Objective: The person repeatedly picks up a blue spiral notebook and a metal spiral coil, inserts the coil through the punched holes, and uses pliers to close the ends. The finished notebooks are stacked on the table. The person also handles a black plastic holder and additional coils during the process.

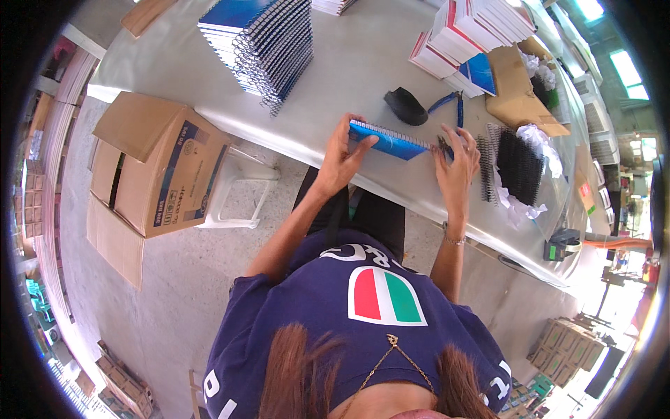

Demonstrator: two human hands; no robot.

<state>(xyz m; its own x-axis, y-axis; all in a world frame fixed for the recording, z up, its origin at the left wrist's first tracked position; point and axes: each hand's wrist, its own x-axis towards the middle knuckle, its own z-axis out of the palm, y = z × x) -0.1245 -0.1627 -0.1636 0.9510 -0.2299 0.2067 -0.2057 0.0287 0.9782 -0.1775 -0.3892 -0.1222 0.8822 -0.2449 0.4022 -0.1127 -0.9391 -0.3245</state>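
A blue-covered notebook point(398, 143) with a spiral coil along its far edge is tilted up at the table's near edge. My left hand point(340, 159) is closed on its left end, thumb on the cover. Just off the right end of the coil, my right hand point(458, 164) has bent fingers around something small and dark, too hidden to name. Blue-handled pliers point(458, 109) lie beyond the right hand, beside a smooth black object point(406, 106). Right of this hand lie several black spiral coils point(518, 162) on crumpled white paper point(520, 209).
A tall stack of spiral notebooks point(279, 59) stands at the far left of the grey table point(349, 63). Red-edged books point(464, 31) and a cardboard box point(520, 94) are at the far right. An open carton point(164, 167) rests on a white stool point(244, 192) at left.
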